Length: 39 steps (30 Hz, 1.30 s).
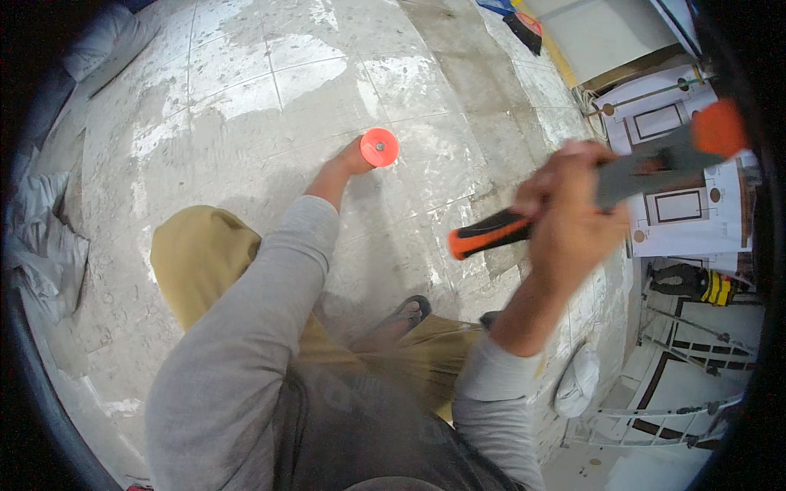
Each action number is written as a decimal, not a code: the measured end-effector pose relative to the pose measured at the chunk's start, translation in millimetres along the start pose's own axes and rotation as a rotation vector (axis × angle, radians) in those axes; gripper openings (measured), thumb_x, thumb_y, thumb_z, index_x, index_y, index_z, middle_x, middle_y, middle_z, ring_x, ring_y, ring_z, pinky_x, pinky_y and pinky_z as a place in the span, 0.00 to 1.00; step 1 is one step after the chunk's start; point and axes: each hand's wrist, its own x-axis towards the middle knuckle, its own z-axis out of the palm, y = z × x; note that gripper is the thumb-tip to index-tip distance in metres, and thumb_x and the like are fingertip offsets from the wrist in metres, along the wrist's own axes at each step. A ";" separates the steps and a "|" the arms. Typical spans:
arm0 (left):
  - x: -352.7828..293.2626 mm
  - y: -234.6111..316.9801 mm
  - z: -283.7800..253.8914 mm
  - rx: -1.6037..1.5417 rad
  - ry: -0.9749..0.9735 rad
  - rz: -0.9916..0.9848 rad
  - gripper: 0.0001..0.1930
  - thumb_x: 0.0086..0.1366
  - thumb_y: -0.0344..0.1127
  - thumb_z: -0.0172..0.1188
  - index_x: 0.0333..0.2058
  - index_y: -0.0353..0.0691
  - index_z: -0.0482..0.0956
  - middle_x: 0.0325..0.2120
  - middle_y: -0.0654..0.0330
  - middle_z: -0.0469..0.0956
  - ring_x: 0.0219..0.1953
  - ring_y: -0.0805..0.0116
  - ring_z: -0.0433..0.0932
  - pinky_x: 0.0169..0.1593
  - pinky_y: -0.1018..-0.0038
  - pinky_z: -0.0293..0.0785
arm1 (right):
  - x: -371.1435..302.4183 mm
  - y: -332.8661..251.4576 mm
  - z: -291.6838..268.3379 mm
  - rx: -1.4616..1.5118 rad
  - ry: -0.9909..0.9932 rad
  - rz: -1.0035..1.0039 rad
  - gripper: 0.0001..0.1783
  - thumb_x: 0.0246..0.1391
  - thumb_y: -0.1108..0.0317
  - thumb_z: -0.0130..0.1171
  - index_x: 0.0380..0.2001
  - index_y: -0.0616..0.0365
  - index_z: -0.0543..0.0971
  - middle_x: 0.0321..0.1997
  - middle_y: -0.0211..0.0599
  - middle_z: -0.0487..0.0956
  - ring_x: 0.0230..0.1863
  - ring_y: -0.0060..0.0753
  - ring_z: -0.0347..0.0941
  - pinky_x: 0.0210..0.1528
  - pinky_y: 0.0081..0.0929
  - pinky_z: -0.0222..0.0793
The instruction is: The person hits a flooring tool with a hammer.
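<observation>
My left hand [354, 157] is closed under the round orange hand guard of a chisel [380, 139], whose metal striking end shows at the disc's centre. The guard hides most of my fingers and the chisel's blade, so I cannot tell whether its tip touches the tiled floor [237, 147]. Up at the right, my right hand [569, 221] grips a hammer [490, 234] by its black and orange handle. The hammer's grey upper part and orange-red end are smeared by motion, well apart from the chisel.
A brush [524, 31] lies at the far right edge. Pale sacks [49, 245] lie along the left side, and a white bundle [578, 380] sits to the right. Printed sheets [688, 180] and a ladder [679, 409] are at the right. My sandalled foot [401, 319] is below the chisel.
</observation>
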 end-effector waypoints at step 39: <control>-14.2 -12.1 -4.9 -0.108 0.040 -0.106 0.21 0.55 0.36 0.68 0.48 0.42 0.76 0.48 0.59 0.76 0.51 0.65 0.74 0.54 0.67 0.70 | -34.9 47.9 -2.6 -0.302 -0.062 0.090 0.05 0.57 0.70 0.59 0.31 0.60 0.75 0.21 0.29 0.74 0.20 0.21 0.71 0.22 0.23 0.67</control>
